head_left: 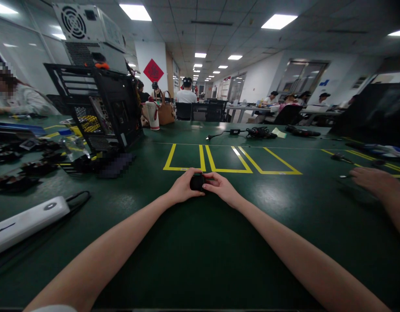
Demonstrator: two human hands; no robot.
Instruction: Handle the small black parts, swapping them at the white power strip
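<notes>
Dark green counter (200,247) spans the lower frame. Just below centre, the left hand (182,188) curls around a small black object (196,183); the right hand (222,187) pinches its right side, grip narrow. Probably light and stiff, it suits holding by opposite edges.

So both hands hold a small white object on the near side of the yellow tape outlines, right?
Not white: the head view shows the small object is black. Left hand and right hand do hold it, nearer than the yellow tape outlines.
</notes>
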